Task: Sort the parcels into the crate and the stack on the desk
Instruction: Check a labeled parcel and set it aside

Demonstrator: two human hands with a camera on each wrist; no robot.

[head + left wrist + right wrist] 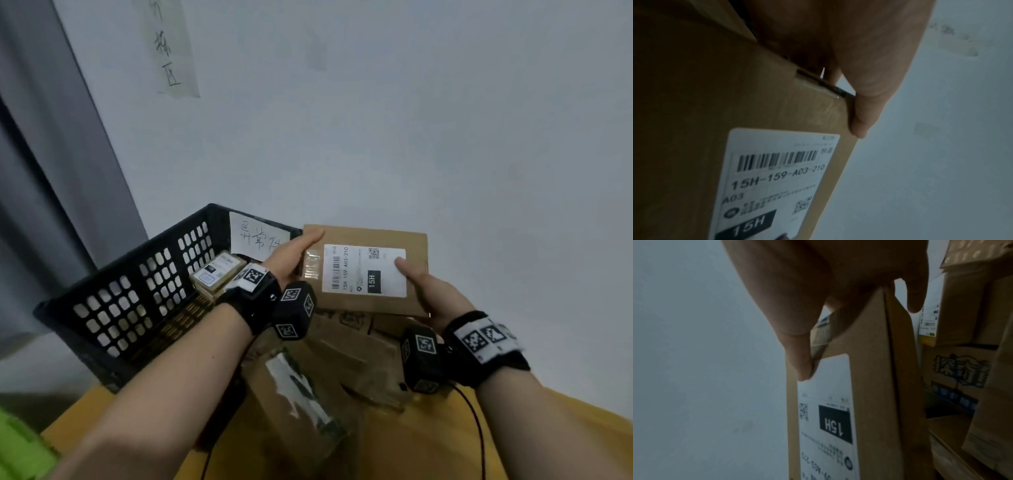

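A flat brown cardboard parcel (370, 294) with a white shipping label marked 15H is held up in the air above the desk, label facing me. My left hand (294, 255) grips its left edge, thumb (861, 116) along the top corner. My right hand (435, 291) grips the right edge, its thumb (797, 356) pressed on the label (826, 418). A black perforated crate (137, 291) stands to the left and holds a small labelled parcel (217, 272). More cardboard parcels (356, 346) lie stacked on the desk below the held one.
A yellow desk (582, 442) carries everything; a taped brown box (301, 387) lies near me between my forearms. The crate bears a handwritten paper note (257, 236). A pale wall with a paper sign (168, 48) is behind. A grey curtain (41, 171) hangs at left.
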